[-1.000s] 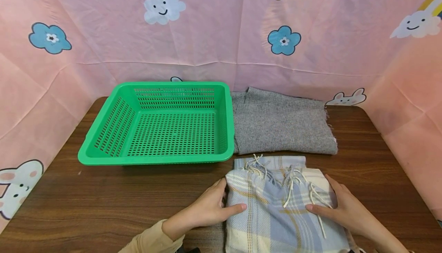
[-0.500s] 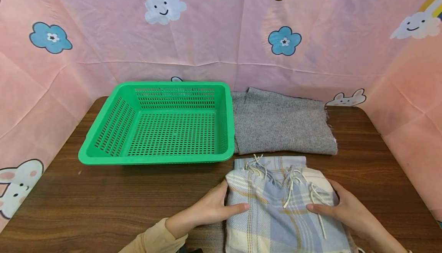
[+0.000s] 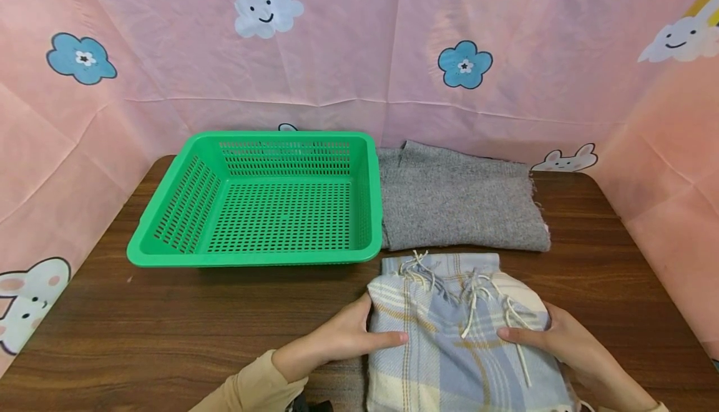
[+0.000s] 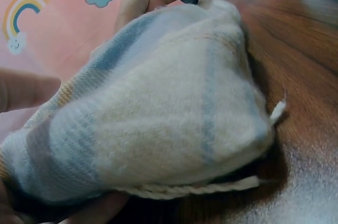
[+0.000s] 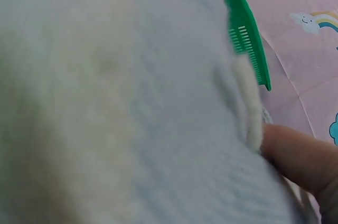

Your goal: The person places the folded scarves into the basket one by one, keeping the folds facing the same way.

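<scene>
A folded plaid scarf (image 3: 444,349) in pale blue, cream and mustard, with knotted fringe on top, lies at the front right of the table. My left hand (image 3: 345,334) grips its left edge, thumb on the upper layer. In the left wrist view, the thumb (image 4: 29,91) is over the scarf (image 4: 153,113) and the fingers (image 4: 103,208) reach underneath. On the opposite edge, my right hand (image 3: 567,343) holds the scarf with its thumb on top; its other fingers are mostly hidden. The right wrist view shows that thumb (image 5: 298,155) against the cloth.
An empty green plastic basket (image 3: 371,212) with slotted walls stands at the back left. Beside it lies a folded grey woven cloth (image 3: 460,203) with frayed edges. Pink printed fabric (image 3: 348,75) encloses the back and sides of the brown wooden table (image 3: 168,331).
My right fingertips have shifted slightly outward and nearer along the scarf's right edge. My left thumb has edged a little further right over the cloth. The scarf has barely moved.
</scene>
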The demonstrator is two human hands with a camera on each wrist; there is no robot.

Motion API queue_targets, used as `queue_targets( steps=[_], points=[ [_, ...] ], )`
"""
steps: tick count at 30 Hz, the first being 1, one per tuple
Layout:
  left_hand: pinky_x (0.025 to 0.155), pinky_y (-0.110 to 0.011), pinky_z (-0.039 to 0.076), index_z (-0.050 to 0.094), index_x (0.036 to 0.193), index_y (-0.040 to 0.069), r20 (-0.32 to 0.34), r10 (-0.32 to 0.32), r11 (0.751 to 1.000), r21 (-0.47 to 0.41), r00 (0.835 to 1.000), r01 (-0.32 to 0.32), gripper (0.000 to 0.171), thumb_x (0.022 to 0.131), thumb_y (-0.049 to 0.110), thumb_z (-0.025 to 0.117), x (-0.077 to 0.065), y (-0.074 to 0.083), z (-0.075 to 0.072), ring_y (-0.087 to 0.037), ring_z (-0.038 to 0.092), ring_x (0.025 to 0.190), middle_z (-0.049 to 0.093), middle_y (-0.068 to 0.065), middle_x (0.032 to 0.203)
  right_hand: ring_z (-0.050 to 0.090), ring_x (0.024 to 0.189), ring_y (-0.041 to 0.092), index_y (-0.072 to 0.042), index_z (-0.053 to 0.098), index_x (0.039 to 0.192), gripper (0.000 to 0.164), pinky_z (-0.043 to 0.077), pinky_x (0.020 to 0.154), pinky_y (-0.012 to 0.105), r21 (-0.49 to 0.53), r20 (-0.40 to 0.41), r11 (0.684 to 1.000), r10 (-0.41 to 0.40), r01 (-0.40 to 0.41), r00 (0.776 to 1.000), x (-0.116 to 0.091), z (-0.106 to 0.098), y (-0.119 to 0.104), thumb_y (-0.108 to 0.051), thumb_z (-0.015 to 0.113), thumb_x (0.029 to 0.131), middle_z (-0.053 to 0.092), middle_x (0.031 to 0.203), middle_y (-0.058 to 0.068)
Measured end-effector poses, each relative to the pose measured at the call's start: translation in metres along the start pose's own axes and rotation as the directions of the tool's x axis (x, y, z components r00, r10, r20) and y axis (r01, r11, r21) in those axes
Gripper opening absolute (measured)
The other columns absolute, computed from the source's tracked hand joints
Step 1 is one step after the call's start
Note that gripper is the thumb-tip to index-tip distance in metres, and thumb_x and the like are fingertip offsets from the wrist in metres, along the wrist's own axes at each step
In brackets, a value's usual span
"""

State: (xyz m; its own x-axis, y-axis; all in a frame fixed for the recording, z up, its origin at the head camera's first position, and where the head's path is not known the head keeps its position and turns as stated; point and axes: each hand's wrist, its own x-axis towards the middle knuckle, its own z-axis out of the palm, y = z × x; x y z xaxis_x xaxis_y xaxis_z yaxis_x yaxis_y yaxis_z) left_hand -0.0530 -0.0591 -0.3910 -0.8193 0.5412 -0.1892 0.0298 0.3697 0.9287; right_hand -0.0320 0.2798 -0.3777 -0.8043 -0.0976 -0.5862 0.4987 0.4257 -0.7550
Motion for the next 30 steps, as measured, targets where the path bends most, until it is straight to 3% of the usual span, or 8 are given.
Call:
queue_targets(
  steps=[10, 17, 21, 26, 30],
  points=[
    [0.095, -0.026, 0.044, 0.037, 0.142, 0.004, 0.093, -0.008, 0.975, -0.221, 0.996, 0.029, 0.068, 0.086, 0.02, 0.072, 0.003, -0.001, 0.003, -0.016, 0.058, 0.11, 0.059, -0.011, 0.127, 0.067, 0.088, 0.027, -0.001, 0.03, 0.135, 0.064, 0.055, 0.076, 0.044, 0.2, 0.115, 0.978, 0.032, -0.055, 0.993, 0.002, 0.008, -0.005, -0.03, 0.065, 0.091, 0.067, 0.1, 0.008],
    [0.094, -0.025, 0.046, 0.038, 0.141, 0.004, 0.12, -0.013, 0.969, -0.243, 0.993, 0.042, 0.065, 0.087, 0.018, 0.071, 0.006, -0.002, 0.007, -0.015, 0.059, 0.109, 0.06, -0.01, 0.127, 0.067, 0.095, 0.029, -0.005, 0.024, 0.14, 0.062, 0.055, 0.082, 0.045, 0.27, 0.203, 0.962, -0.012, -0.044, 0.979, 0.0, 0.011, -0.008, -0.027, 0.06, 0.095, 0.067, 0.108, 0.008],
    [0.091, -0.021, 0.046, 0.04, 0.138, 0.003, 0.14, 0.016, 0.962, -0.271, 0.99, 0.023, 0.06, 0.088, 0.015, 0.07, 0.006, -0.002, 0.008, -0.013, 0.06, 0.106, 0.061, -0.011, 0.125, 0.066, 0.097, 0.03, -0.005, 0.022, 0.142, 0.064, 0.055, 0.082, 0.045, 0.259, 0.211, 0.966, -0.048, -0.009, 0.976, -0.001, 0.013, -0.009, -0.023, 0.061, 0.095, 0.066, 0.111, 0.009],
    [0.093, -0.019, 0.044, 0.037, 0.14, 0.003, 0.162, 0.042, 0.952, -0.307, 0.986, 0.01, 0.062, 0.088, 0.011, 0.069, 0.006, -0.001, 0.01, -0.012, 0.058, 0.11, 0.058, -0.012, 0.13, 0.064, 0.096, 0.024, -0.004, 0.013, 0.148, 0.083, 0.054, 0.08, 0.04, 0.157, 0.17, 0.988, -0.043, 0.016, 0.984, -0.001, 0.017, -0.012, -0.024, 0.069, 0.089, 0.06, 0.117, 0.009],
    [0.094, -0.018, 0.042, 0.036, 0.14, 0.003, 0.16, 0.034, 0.954, -0.3, 0.986, 0.016, 0.063, 0.087, 0.011, 0.069, 0.006, -0.001, 0.011, -0.013, 0.057, 0.113, 0.057, -0.012, 0.131, 0.062, 0.099, 0.025, -0.004, 0.007, 0.15, 0.091, 0.053, 0.081, 0.039, 0.126, 0.19, 0.991, -0.074, 0.05, 0.979, -0.002, 0.018, -0.014, -0.02, 0.071, 0.087, 0.055, 0.125, 0.012]
  ],
)
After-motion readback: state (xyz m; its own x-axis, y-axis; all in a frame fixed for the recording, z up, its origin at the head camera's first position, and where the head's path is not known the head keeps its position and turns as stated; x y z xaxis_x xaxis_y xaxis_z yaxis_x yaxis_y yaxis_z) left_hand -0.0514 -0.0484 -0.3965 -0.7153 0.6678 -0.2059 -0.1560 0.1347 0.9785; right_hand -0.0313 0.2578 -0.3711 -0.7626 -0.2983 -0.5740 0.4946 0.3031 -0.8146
